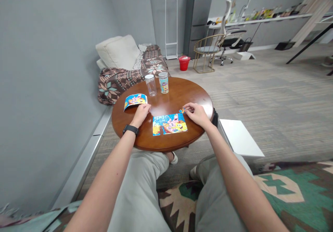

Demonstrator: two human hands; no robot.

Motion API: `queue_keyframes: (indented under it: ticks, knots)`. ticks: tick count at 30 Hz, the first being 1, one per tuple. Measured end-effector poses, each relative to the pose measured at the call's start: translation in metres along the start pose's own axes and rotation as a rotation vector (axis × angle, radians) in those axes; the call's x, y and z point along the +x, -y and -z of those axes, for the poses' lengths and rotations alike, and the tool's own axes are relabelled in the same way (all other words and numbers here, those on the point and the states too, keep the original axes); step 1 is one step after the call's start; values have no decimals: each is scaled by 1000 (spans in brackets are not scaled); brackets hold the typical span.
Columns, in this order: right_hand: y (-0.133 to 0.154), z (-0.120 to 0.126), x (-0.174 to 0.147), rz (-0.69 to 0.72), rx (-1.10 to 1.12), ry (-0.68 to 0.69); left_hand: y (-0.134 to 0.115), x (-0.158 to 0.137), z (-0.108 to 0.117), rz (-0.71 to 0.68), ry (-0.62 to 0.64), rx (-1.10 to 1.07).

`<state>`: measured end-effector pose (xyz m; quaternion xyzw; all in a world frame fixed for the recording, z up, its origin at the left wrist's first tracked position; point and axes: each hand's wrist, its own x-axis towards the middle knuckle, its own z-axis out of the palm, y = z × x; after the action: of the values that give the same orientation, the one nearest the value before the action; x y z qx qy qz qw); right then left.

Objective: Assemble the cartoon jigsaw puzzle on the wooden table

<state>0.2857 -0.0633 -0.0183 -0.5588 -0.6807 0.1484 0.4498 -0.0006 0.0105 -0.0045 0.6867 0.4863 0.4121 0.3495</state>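
A nearly filled jigsaw puzzle (174, 123) with a cartoon boat scene lies flat on the round brown table (135, 140). A gap shows at its lower left, beside a yellow part. Just above the puzzle's upper right corner, my right hand (196, 113) pinches a small puzzle piece (182, 111). My left hand (142, 113), with a dark watch on the wrist, is closed left of the puzzle's upper left corner. Whatever its fingers may hold is hidden. Behind it stands a curved picture sheet (135, 100) with the same scene, its lower right corner partly covered by the hand.
A clear jar (151, 85) with a white lid and a cartoon-printed jar (163, 83) stand at the table's back. A couch with a patterned cover (114, 83) lies beyond. Right of the table is a white box (240, 137); farther back, a red bin (184, 63).
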Motion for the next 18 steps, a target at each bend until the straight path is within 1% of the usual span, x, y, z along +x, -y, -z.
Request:
queue_keyframes:
  ticks: [6,11,14,16,18]
  knots:
    - [4,2,-1,20,-17,43,-2,-1,-2,-6,30,74]
    - [4,3,-1,2,-1,60,-6,-5,-4,-33,119,231]
    - [6,5,-1,-3,6,70,-9,-7,-4,-47,172,284]
    - [12,4,-2,16,18,73,-10,-8,-4,-51,192,296]
    - [22,-1,-2,52,45,105,-10,-8,-4,-57,210,299]
